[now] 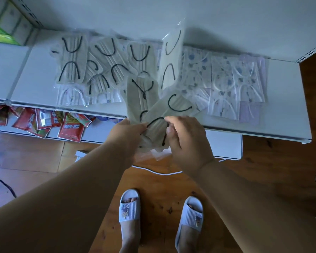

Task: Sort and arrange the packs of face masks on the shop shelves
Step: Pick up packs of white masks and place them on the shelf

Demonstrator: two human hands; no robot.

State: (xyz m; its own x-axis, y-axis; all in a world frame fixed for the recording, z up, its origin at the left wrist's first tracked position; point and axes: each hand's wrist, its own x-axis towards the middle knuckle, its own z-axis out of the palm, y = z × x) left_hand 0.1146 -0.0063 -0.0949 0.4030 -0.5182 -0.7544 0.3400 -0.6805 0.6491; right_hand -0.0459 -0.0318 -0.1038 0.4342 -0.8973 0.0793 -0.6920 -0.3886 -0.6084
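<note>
Left hand (pixel 128 132): your fingers are curled round the near ends of the beige mask packs (pixel 150 114), thumb on top.
Right hand (pixel 184 136): your thumb and fingertips pinch the same bundle from the right.
Held packs: fanned out over the front edge of the white shelf (pixel 281 115).
Shelf stock: more beige packs (pixel 71 59) at left, one pack (pixel 171 57) upright, patterned packs (pixel 235 83) at right.
Hidden: the bundle's lower ends sit behind both hands; pack count unclear.
Below: red sachets (pixel 69 128), partly cut off by the shelf.
</note>
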